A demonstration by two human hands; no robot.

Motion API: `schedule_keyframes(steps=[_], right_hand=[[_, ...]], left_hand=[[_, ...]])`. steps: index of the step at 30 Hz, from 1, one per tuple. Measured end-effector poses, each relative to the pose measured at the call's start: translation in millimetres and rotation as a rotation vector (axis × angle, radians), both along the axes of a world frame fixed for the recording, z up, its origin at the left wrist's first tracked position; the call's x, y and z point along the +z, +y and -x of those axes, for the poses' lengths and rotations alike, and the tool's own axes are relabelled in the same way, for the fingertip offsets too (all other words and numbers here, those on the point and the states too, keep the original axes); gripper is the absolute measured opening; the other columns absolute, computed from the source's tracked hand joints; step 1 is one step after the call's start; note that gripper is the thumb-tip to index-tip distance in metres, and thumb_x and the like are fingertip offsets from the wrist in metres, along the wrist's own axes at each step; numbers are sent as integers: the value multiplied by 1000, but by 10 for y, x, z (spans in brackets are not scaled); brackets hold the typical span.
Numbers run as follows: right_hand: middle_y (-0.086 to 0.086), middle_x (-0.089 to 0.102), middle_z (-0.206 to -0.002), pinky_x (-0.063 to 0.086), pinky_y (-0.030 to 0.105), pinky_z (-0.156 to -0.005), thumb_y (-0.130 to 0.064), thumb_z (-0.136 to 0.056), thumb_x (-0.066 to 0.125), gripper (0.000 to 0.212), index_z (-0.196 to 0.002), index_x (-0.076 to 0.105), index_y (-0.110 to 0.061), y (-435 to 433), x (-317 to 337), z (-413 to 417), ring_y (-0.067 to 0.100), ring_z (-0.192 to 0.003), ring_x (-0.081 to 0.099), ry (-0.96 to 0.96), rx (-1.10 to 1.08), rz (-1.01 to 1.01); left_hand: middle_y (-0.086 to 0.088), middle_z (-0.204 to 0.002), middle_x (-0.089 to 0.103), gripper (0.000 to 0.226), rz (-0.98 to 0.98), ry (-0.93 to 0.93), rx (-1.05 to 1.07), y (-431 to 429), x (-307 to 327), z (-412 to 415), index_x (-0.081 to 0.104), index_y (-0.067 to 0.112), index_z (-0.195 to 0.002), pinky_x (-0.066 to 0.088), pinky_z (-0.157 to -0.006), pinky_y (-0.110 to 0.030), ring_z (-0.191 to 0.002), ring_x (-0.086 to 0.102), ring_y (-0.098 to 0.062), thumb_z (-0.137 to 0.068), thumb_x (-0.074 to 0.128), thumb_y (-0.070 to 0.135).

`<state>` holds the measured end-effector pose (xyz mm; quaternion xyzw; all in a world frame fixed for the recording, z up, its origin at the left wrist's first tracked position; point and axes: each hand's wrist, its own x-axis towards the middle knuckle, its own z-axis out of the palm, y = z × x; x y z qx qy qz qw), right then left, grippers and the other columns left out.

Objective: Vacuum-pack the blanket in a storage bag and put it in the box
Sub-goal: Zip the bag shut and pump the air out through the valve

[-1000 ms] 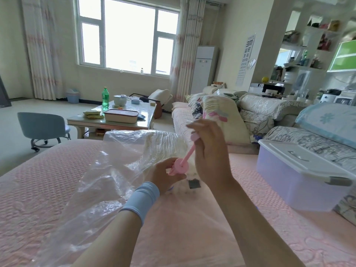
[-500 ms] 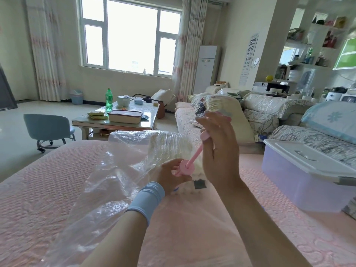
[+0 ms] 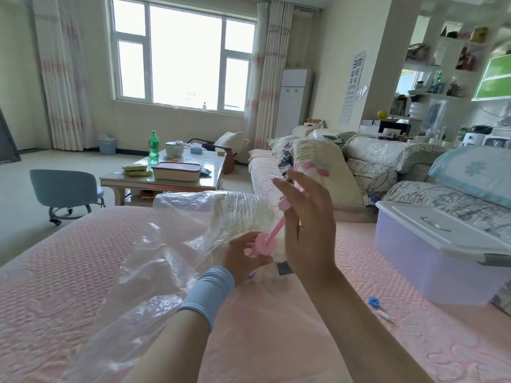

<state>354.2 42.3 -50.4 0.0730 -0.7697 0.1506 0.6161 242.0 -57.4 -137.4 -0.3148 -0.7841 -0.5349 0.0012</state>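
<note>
Bag [image 3: 154, 258] lies on pink bedspread [image 3: 55, 272] near sofas [image 3: 387, 156].

taking the pink pump [image 3: 266, 243] mid-bed as centre: the crumpled storage bag [image 3: 154, 266] fills 7 to 12 o'clock, its loose plastic rising off the bed [image 3: 55, 286]. at 3 o'clock the lidded box [image 3: 431, 261] stands at the bed's right side, with a bare strip of cover between. a blue cap [image 3: 374, 301] and a small white piece [image 3: 385, 315] lie at 4 o'clock. bare cover lies open at 5 o'clock and beyond the bag at 9.
</note>
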Motion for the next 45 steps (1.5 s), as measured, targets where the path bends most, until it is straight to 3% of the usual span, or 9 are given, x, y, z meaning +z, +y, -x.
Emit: schedule_keyframes(steps=[6, 8, 14, 22, 28, 30, 35, 37, 45], right_hand=[[-3, 58, -132, 50, 45, -96, -25, -89, 36, 47, -124, 68, -25, 46, -580, 133, 22, -117, 54, -598, -68, 44], [0, 58, -133, 48, 42, -102, -21, -90, 39, 45, -123, 69, -21, 37, -458, 118, 23, -120, 53, -566, -19, 83], [11, 59, -131, 42, 32, -108, 5, -97, 51, 29, -118, 68, -5, 29, 128, -74, 17, -129, 49, -6, 65, -4], [2, 57, -132, 49, 45, -98, -20, -88, 41, 40, -116, 70, -18, 50, -534, 108, 24, -119, 55, -651, -7, 45], [11, 61, -127, 47, 39, -102, -1, -95, 47, 31, -118, 68, -5, -5, 123, -101, 28, -121, 57, -17, 13, -5], [12, 61, -128, 47, 41, -101, 1, -94, 48, 31, -118, 68, -4, 11, 92, -81, 29, -122, 56, 12, 24, 11], [1, 56, -131, 47, 41, -100, -15, -93, 43, 37, -121, 67, -17, 61, -519, 104, 25, -120, 54, -597, -52, 8], [-1, 57, -132, 46, 40, -102, -14, -93, 48, 35, -122, 68, -19, 60, -525, 115, 25, -121, 55, -680, -37, 56], [11, 60, -128, 46, 40, -103, 5, -94, 49, 30, -117, 67, -3, -43, 111, -73, 28, -123, 55, -14, 44, 40]], left_hand=[[19, -89, 71, 42, 33, -8, 35, 1, -2, -33, 67, 50, -99, 55, -86, -33, -93, 65, -1, -57, 73, 54], [21, -90, 71, 47, 25, -16, 36, -1, 10, -31, 65, 55, -97, 54, -88, -36, -94, 64, 2, -50, 67, 62], [25, -95, 70, 43, 45, 5, 0, -25, 11, -1, 64, 57, -95, 52, -92, -36, -97, 62, 5, -59, 83, 45], [20, -93, 71, 53, 82, 8, 42, -8, 17, -54, 60, 62, -101, 53, -90, -37, -98, 64, 1, -48, 61, 64], [25, -97, 70, 43, 58, -1, 11, -30, 31, -28, 64, 58, -95, 52, -91, -35, -97, 62, 5, -57, 82, 51], [26, -96, 70, 45, 72, 8, 8, -24, 9, -9, 63, 58, -97, 53, -91, -34, -97, 62, 5, -57, 82, 50], [21, -92, 71, 51, 71, 7, 36, -7, -3, -55, 62, 59, -98, 53, -89, -33, -95, 64, 3, -48, 66, 61], [20, -94, 71, 57, 71, 7, 44, -9, 10, -64, 61, 59, -103, 53, -90, -33, -96, 64, 2, -47, 63, 63], [19, -98, 70, 42, 49, -7, 10, -14, 2, -8, 66, 49, -100, 50, -86, -26, -97, 62, -1, -64, 85, 39]])
